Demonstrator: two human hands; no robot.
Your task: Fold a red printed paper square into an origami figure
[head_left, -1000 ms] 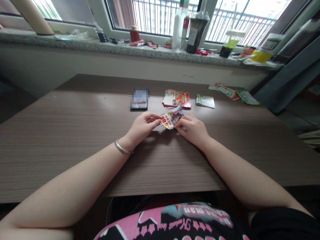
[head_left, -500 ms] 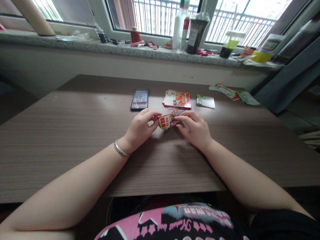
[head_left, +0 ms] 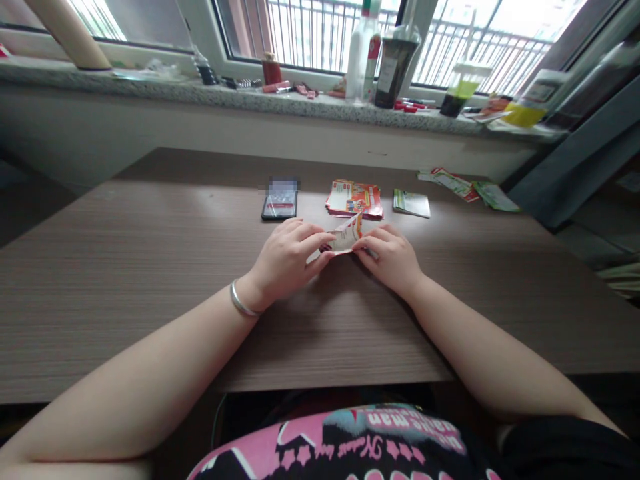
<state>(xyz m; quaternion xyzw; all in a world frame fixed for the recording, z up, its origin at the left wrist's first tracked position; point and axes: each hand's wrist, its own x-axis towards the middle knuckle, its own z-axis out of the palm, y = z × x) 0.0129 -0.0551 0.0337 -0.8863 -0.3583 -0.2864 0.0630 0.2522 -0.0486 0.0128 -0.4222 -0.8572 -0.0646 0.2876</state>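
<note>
Near the middle of the brown wood-grain table point(head_left: 150, 280), just short of the red-and-white stack of printed paper point(head_left: 355, 199), 2 hands hold 1 small, creased, pale printed paper sheet point(head_left: 347, 237) — the left hand point(head_left: 287, 257) pinching its left end, the right hand point(head_left: 393, 257) its right edge. Gripped from both sides, the thin sheet is probably easier to control, since its far corner stands up. Beyond the hands lie the black rectangular phone point(head_left: 280, 201) and flat green-and-white card stack point(head_left: 411, 203) — seemingly placed to leave elbow room.
</note>
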